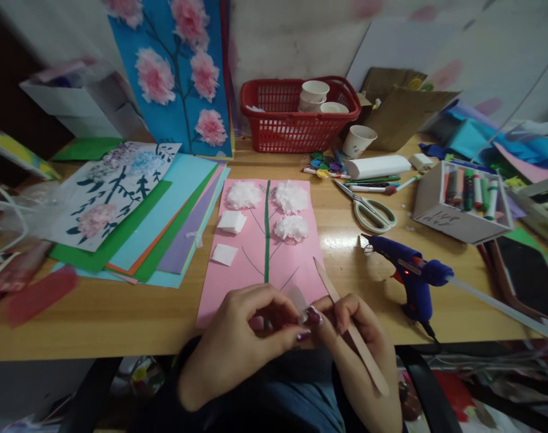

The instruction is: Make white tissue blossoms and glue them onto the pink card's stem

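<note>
the left hand (242, 334) is pinching a small piece of thin white paper (297, 300) between thumb and fingertips, and the thumb of the right hand (361, 343) is meeting it there while the other fingers are curling around a flat pale wooden stick (355, 337). both hands are hovering over the near edge of a pink paper sheet (252, 288) that is lying on the light wooden table (133, 325), carrying three fluffy white paper flowers (290, 197) around a green painted stem (267, 240), with a blue glue gun (411, 270) resting to the right.
</note>
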Motion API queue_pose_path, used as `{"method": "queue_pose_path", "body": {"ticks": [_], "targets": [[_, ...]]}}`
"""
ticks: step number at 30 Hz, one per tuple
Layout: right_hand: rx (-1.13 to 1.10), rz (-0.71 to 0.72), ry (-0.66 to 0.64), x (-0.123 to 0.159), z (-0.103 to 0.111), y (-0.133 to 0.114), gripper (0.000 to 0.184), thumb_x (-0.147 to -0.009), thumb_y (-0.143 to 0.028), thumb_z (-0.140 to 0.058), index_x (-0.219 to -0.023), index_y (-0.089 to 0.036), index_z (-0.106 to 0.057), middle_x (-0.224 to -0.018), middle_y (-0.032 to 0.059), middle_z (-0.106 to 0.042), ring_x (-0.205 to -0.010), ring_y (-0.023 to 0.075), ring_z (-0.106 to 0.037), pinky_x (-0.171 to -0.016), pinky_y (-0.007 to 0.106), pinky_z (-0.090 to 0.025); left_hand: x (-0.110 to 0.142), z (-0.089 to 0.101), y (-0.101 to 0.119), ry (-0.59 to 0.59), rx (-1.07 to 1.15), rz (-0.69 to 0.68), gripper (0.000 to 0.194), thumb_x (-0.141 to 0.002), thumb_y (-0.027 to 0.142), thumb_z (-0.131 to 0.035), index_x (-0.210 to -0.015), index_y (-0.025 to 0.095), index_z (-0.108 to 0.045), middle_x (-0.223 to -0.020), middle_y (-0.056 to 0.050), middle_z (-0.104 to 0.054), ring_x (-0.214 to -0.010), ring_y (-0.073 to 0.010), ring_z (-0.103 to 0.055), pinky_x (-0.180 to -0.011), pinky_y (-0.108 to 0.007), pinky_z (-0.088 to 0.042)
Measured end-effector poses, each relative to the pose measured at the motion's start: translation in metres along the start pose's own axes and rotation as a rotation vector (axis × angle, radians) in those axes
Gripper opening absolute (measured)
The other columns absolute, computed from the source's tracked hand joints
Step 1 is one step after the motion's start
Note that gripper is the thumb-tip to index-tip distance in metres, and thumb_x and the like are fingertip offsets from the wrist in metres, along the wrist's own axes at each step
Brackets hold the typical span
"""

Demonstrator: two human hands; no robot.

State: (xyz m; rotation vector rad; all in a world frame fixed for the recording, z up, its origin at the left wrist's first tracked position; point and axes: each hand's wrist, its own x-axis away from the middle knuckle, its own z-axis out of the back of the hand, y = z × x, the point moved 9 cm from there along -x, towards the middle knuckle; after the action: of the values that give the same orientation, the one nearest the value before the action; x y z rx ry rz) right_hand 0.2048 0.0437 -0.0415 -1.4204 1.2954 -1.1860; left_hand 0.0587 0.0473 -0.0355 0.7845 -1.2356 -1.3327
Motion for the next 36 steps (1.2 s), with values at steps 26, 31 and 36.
{"method": "queue_pose_path", "body": {"ticks": [26, 31, 36], "targets": [[-0.005, -0.015, -0.024, -0.002, -0.010, 0.003, 0.028, -0.079, -0.020, -0.074, -0.072, -0.021, -0.047, -0.085, -0.0005, -0.072, -0.072, 0.0106, -0.068, -0.068, 0.019, -0.056, 0.008, 0.002, 0.011, 0.122, -0.181, -0.179, 0.014, -0.084, 0.012, -0.059, -0.085, 0.020, -0.070, -0.081, 0.000, -0.073, -0.073, -0.0131, -0.068, -0.065, -0.021, -0.054], [0.069, 0.055, 0.040, -0.002, -0.002, -0.004, 0.029, -0.081, -0.022, -0.073, -0.070, -0.021, -0.046, -0.077, -0.0001, -0.072, -0.062, 0.0092, -0.065, -0.058, 0.016, -0.052, 0.004, 0.009, 0.002, 0.141, -0.096, -0.108, 0.013, -0.084, 0.014, -0.056, -0.086, 0.021, -0.066, -0.083, 0.001, -0.071, -0.075, -0.0132, -0.068, -0.066, -0.021, -0.053], [0.193, 0.076, 0.149, -0.003, 0.016, -0.003, 0.029, -0.083, -0.027, -0.071, -0.072, -0.022, -0.045, -0.087, 0.0027, -0.073, -0.074, 0.0128, -0.067, -0.066, 0.020, -0.052, 0.001, 0.018, -0.010, 0.156, 0.013, -0.032, 0.008, -0.086, 0.019, -0.053, -0.086, 0.020, -0.062, -0.080, 0.000, -0.067, -0.075, -0.0146, -0.066, -0.066, -0.023, -0.054]]}}
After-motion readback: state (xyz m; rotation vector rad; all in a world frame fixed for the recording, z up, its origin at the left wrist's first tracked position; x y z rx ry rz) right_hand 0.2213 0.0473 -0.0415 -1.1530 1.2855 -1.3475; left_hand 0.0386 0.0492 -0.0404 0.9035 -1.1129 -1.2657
